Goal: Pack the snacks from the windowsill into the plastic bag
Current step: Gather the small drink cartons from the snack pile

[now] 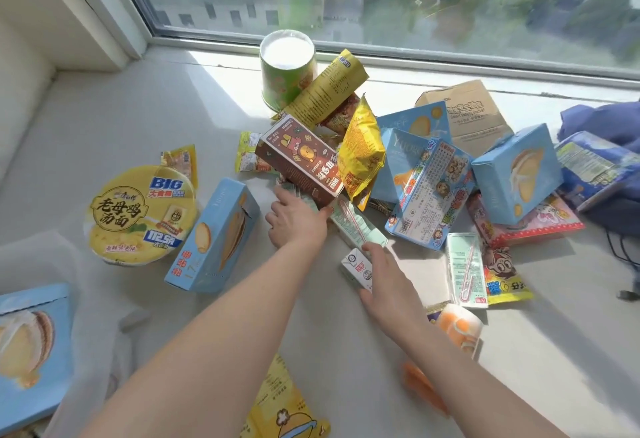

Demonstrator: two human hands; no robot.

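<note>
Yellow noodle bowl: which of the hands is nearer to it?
Left. The left hand is right of the yellow noodle bowl, just past the blue box beside it; the right hand is farther right and nearer the camera, gripping the small white carton.

I see a yellow noodle bowl (138,215) at nine o'clock, a pale blue box (213,240) printed with golden biscuits beside it, a brown box (299,160) centrally, and a green cup (287,73) at twelve.

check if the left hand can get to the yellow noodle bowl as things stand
Probably yes: the noodle bowl sits exposed on the windowsill. Only the blue box stands between it and the left hand, which could likely reach over that.
</note>
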